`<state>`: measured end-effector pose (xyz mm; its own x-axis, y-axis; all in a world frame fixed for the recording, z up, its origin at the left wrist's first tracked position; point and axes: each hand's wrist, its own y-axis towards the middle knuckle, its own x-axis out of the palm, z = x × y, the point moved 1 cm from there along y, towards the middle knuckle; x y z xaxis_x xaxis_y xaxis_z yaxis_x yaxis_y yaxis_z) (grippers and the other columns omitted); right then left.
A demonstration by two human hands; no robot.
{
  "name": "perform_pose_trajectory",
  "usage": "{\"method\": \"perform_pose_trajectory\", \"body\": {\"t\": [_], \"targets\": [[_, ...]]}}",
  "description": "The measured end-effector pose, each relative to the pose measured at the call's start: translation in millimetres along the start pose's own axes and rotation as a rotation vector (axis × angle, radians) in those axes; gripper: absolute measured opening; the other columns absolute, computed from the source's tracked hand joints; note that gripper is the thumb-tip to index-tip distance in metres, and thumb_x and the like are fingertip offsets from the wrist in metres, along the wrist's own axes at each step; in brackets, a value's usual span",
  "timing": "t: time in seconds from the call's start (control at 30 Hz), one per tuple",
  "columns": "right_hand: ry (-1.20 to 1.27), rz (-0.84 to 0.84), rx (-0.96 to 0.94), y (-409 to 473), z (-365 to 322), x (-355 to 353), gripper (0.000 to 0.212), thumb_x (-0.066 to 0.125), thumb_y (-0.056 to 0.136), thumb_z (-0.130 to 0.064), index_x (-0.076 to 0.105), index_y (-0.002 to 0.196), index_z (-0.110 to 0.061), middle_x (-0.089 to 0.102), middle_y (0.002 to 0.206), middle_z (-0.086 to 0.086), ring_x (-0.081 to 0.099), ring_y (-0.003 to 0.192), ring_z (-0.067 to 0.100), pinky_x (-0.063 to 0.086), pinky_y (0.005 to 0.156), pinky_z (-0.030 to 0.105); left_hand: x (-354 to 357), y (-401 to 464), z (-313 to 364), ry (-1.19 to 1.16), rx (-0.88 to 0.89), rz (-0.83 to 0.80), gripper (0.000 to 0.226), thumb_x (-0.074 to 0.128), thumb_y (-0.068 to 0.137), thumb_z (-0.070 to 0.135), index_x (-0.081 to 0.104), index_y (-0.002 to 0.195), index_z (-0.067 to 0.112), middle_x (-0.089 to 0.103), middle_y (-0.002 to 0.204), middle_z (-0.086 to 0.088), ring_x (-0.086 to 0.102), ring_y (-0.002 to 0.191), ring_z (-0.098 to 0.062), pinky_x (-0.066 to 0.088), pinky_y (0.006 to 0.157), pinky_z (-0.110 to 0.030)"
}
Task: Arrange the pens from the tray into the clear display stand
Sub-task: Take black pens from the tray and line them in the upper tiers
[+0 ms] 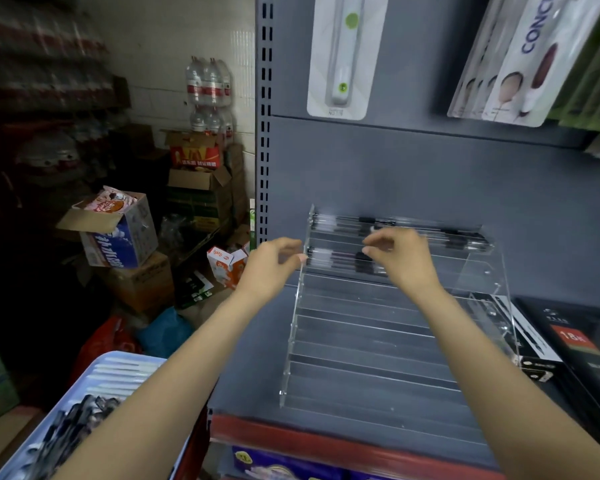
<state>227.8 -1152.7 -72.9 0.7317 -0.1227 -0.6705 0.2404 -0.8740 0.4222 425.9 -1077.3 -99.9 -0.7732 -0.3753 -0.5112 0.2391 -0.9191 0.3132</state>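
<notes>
The clear display stand point(378, 344) sits stepped on the grey shelf. Dark pens point(340, 259) lie in its two upper tiers; the lower tiers hold none. My left hand point(271, 268) hovers at the stand's left edge, fingers loosely curled, thumb tip close to the ends of the second-tier pens. My right hand point(404, 259) hangs over the middle of those two tiers, fingers bent, with nothing visible between thumb and fingers. At the bottom left, the pale blue tray point(94, 372) holds a heap of dark pens point(70, 427) and a few white ones, partly behind my left forearm.
Black boxed goods point(575, 344) lie right of the stand on the shelf point(257, 358). Packaged items hang on the back panel above. A red price rail point(326, 441) runs along the shelf's front edge. Cardboard boxes point(118, 233) and water bottles crowd the floor at the left.
</notes>
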Motion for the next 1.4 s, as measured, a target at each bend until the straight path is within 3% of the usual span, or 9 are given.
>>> {"method": "perform_pose_trajectory", "body": {"t": [0.2, 0.4, 0.53, 0.7, 0.9, 1.07, 1.17, 1.27, 1.4], "targets": [[0.305, -0.119, -0.053, -38.3, -68.5, 40.1, 0.01, 0.066, 0.083, -0.009, 0.072, 0.087, -0.017, 0.067, 0.078, -0.011, 0.058, 0.069, -0.003, 0.042, 0.068, 0.01, -46.4, -34.4, -17.8, -0.02, 0.014, 0.028, 0.019, 0.056, 0.092, 0.017, 0.065, 0.11, 0.016, 0.068, 0.093, 0.004, 0.065, 0.087, -0.007, 0.054, 0.079, -0.025], [0.479, -0.398, 0.003, -94.3, -141.2, 131.6, 0.013, 0.06, 0.089, -0.013, 0.07, 0.096, -0.018, 0.064, 0.085, -0.014, 0.058, 0.079, -0.001, 0.048, 0.072, 0.016, -118.4, -85.0, -88.3, 0.056, -0.112, 0.067, 0.016, 0.057, 0.091, 0.012, 0.069, 0.102, 0.015, 0.071, 0.092, 0.001, 0.067, 0.084, -0.009, 0.054, 0.076, -0.026], [0.426, -0.579, 0.069, -129.6, -171.8, 205.0, 0.019, 0.056, 0.092, -0.015, 0.066, 0.108, -0.013, 0.063, 0.096, -0.006, 0.055, 0.084, 0.002, 0.042, 0.068, 0.003, -158.7, -118.9, -149.8, 0.092, -0.281, 0.04, 0.013, 0.054, 0.093, 0.013, 0.066, 0.097, 0.017, 0.071, 0.087, 0.0, 0.067, 0.077, -0.01, 0.051, 0.072, -0.025], [0.204, -0.762, 0.253, -171.9, -167.3, 294.0, 0.033, 0.05, 0.096, -0.016, 0.051, 0.129, -0.01, 0.058, 0.124, 0.011, 0.058, 0.102, 0.023, 0.046, 0.086, 0.03, -180.4, -152.5, -235.3, 0.109, -0.465, -0.052, 0.01, 0.059, 0.089, 0.012, 0.067, 0.093, 0.018, 0.07, 0.092, -0.007, 0.066, 0.087, -0.023, 0.046, 0.078, -0.028], [-0.041, -0.723, 0.465, -202.7, -131.6, 353.5, 0.051, 0.053, 0.094, -0.016, 0.035, 0.142, -0.009, 0.046, 0.135, 0.016, 0.051, 0.115, 0.034, 0.044, 0.094, 0.04, -161.1, -160.8, -294.9, 0.298, -0.438, -0.358, 0.029, 0.049, 0.096, 0.014, 0.057, 0.123, 0.009, 0.059, 0.125, -0.011, 0.057, 0.108, -0.028, 0.044, 0.085, -0.029], [-0.19, -0.607, 0.517, -203.0, -114.1, 367.6, 0.04, 0.053, 0.092, -0.013, 0.046, 0.131, -0.005, 0.049, 0.124, 0.018, 0.051, 0.111, 0.033, 0.045, 0.09, 0.037, -137.7, -147.6, -311.5, 0.548, -0.255, -0.646, 0.048, 0.044, 0.098, 0.024, 0.035, 0.143, 0.014, 0.026, 0.154, -0.005, 0.031, 0.138, -0.027, 0.036, 0.108, -0.043], [-0.273, -0.603, 0.492, -196.7, -113.3, 374.4, 0.017, 0.053, 0.093, -0.017, 0.058, 0.103, -0.004, 0.057, 0.097, 0.018, 0.058, 0.087, 0.032, 0.046, 0.067, 0.033, -134.8, -145.1, -318.3, 0.671, -0.221, -0.739, 0.051, 0.04, 0.099, 0.031, 0.03, 0.146, 0.015, 0.015, 0.158, -0.002, 0.018, 0.144, -0.022, 0.027, 0.113, -0.043], [-0.383, -0.631, 0.521, -191.5, -112.4, 385.9, 0.04, 0.054, 0.094, -0.027, 0.036, 0.061, -0.015, 0.04, 0.058, 0.006, 0.045, 0.052, 0.023, 0.034, 0.046, 0.026, -134.1, -147.0, -323.7, 0.7, -0.251, -0.809, 0.052, 0.037, 0.099, 0.037, 0.027, 0.147, 0.016, 0.012, 0.158, 0.001, 0.015, 0.144, -0.019, 0.022, 0.114, -0.042], [-0.407, -0.677, 0.591, -187.7, -111.6, 398.0, 0.046, 0.055, 0.093, -0.033, 0.029, 0.059, -0.018, 0.034, 0.058, 0.003, 0.043, 0.057, 0.023, 0.037, 0.054, 0.028, -134.2, -146.3, -326.7, 0.671, -0.254, -0.792, 0.052, 0.038, 0.099, 0.037, 0.03, 0.146, 0.015, 0.012, 0.158, 0.001, 0.016, 0.144, -0.019, 0.022, 0.114, -0.043]]}}
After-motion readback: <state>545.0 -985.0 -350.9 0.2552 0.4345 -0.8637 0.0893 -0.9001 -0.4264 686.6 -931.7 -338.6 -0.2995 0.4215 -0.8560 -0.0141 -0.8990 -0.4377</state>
